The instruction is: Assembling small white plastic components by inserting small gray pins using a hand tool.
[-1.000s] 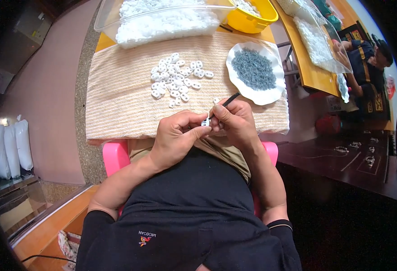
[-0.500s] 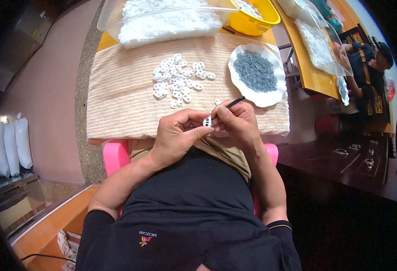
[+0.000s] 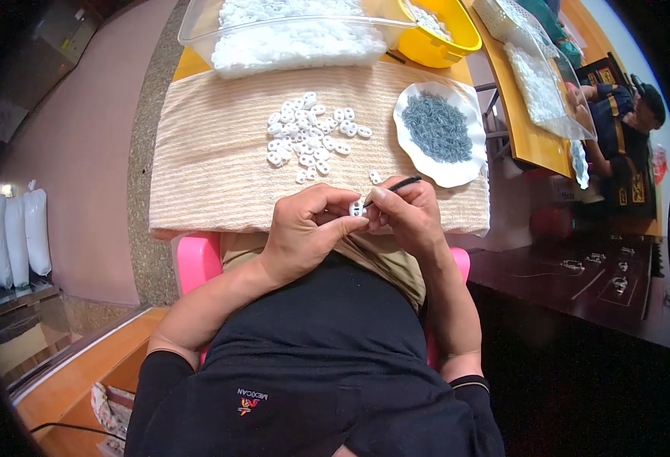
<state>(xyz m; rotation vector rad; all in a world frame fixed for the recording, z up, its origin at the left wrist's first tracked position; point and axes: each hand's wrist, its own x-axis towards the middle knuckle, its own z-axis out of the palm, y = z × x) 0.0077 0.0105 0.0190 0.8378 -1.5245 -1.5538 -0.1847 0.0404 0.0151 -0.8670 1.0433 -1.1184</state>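
Observation:
My left hand (image 3: 304, 228) pinches a small white plastic piece with two holes (image 3: 357, 208) between thumb and fingertips. My right hand (image 3: 407, 213) is closed around a thin black stick-like tool (image 3: 405, 183), its tip at the right side of the white piece. Whether it is tweezers or a plain rod cannot be made out. Beyond my hands, on a striped cloth (image 3: 213, 175), lies a loose pile of similar white two-hole pieces (image 3: 304, 129). One single white piece (image 3: 374, 177) rests just past my right fingers.
A scalloped white plate (image 3: 457, 174) at the right holds many small grey translucent bits (image 3: 435, 126). Behind stand a clear bin (image 3: 297, 57) of white pieces and a yellow tub (image 3: 445, 49). At far right another person (image 3: 624, 122) sits by a second table (image 3: 529, 145).
The view has shifted slightly, so the table things appear a little further right. The black tool now lies flatter, and the white piece in my left hand is turned a little.

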